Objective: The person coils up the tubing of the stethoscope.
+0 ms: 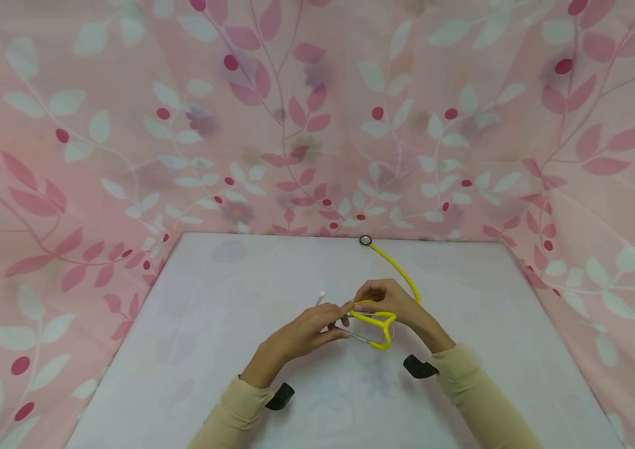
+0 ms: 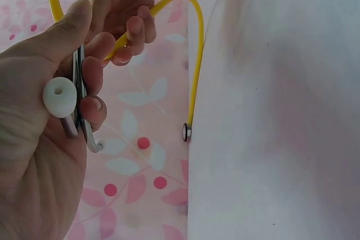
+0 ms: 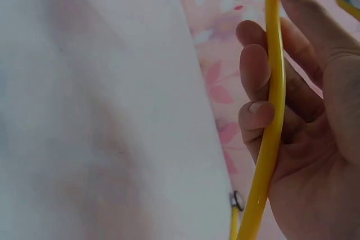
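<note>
A stethoscope with yellow tubing (image 1: 398, 267) is held between both hands above the table. My left hand (image 1: 308, 329) grips its metal ear tubes (image 2: 79, 74), thumb on one side and curled fingers on the other. A white eartip (image 2: 59, 98) sticks out beside the palm in the left wrist view. My right hand (image 1: 389, 300) holds the yellow tube (image 3: 275, 77), fingers curled round it, close to the left fingertips. The forked yellow part (image 1: 387, 324) hangs beneath the right hand. From there the tube runs back to the round chestpiece (image 1: 365, 240) at the table's far edge.
A white-covered table (image 1: 194, 293) lies under the hands. Pink leaf-patterned cloth (image 1: 295, 125) stands behind it and along both sides. Black wrist pieces (image 1: 420, 366) show beside the cuffs of the beige sleeves (image 1: 480, 393).
</note>
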`<state>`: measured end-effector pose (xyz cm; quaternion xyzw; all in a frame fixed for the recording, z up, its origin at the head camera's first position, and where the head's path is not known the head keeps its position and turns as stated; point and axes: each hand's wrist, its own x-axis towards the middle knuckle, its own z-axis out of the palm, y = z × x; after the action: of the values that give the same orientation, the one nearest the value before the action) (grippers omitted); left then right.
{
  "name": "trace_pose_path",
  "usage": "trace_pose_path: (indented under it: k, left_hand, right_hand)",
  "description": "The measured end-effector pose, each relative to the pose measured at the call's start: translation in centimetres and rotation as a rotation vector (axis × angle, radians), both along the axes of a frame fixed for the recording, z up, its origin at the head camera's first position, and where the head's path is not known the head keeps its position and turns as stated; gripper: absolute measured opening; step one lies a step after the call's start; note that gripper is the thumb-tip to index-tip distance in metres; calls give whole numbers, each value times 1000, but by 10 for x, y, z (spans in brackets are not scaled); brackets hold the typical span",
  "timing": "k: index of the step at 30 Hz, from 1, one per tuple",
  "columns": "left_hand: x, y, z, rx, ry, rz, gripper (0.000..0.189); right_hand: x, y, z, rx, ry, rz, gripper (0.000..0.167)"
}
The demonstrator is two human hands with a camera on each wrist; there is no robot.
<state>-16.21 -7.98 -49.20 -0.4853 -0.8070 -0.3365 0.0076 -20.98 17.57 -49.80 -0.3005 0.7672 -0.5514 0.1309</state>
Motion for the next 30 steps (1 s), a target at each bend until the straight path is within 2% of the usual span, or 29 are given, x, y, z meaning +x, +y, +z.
trace_pose_path:
  k: [4,8,13,17,19,22,26,30]
  left_hand:
    - [0,-1,3,31,21,4,63]
    - [-2,-2,5,32,25,27,62]
    - [-4,-4,8,46,20,42,62]
    - [-6,-5,10,78,31,47,63]
    - [-7,-6,9,94,35,56,63]
    - [-9,-8,7,106,57,77,60]
    - [-14,-13,0,98,79,139,58]
    - [-19,-19,-7,83,101,205,53]
  right_hand:
    - [3,-6,-10,-74,-43,-33,12]
    - [9,-15,-15,-140,-102,-101,19]
    - [16,-25,-13,-189,-65,-174,19]
    - [24,-31,-5,-271,-20,-128,16]
    - [28,-33,-2,-279,-3,-97,17]
    - [32,-36,-5,-225,-3,-99,19]
    - [37,-35,-23,-82,-38,-166,26]
    - [45,-30,-38,52,35,-165,35]
